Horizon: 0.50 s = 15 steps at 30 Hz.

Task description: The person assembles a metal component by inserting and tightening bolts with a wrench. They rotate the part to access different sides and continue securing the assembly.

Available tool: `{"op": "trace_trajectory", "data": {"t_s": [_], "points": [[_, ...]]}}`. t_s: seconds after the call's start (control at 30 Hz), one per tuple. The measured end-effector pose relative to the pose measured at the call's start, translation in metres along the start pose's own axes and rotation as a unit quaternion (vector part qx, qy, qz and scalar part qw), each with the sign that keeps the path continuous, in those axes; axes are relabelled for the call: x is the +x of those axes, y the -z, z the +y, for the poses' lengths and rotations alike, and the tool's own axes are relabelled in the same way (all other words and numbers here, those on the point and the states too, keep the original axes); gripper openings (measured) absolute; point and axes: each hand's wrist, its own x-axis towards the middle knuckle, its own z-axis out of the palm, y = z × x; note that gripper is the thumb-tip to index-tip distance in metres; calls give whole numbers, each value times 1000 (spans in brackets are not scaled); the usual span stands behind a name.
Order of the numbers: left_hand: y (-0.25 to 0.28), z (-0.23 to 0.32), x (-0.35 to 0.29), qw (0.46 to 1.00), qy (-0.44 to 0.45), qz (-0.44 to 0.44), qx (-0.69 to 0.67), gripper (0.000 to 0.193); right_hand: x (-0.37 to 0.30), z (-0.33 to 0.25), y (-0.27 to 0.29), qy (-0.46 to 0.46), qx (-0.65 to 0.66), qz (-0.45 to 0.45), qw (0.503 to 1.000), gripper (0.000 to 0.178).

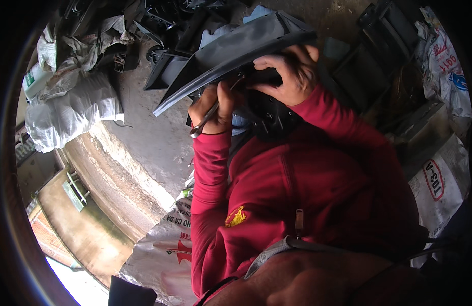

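A long black moulded part (236,51) with a curved rim and grey inner faces lies tilted in front of me. My left hand (214,108) is closed around a wrench (208,118) under the near rim. The wrench's shiny ring end sticks out by my wrist, and its other end reaches in under the part. My right hand (294,76) is at the underside, further right. Its thumb and forefinger curl around something dark that I cannot make out, and the other fingers are bent up by the rim. Black pieces with small bolts (270,115) sit below, over my lap.
More black moulded parts (167,69) are piled at the far side, with others (366,66) to the right. A white sack (73,109) lies at the left on the concrete floor (154,127). Printed sacks (440,176) are at the right, and another sack (162,255) is beside my left arm.
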Motion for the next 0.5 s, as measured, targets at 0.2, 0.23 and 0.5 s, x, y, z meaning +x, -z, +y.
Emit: {"op": "trace_trajectory", "data": {"t_s": [0.2, 0.23, 0.5], "points": [[-2, 16, -6, 995, 38, 66, -64, 25, -2, 0, 2, 8, -13, -1, 1000, 52], [0, 25, -4, 994, 40, 65, -76, 23, 0, -1, 2, 6, -5, -5, 1000, 50], [-19, 49, 16, 892, -171, -35, 417, 17, -3, -6, 1, 16, -8, -5, 1000, 52]]}}
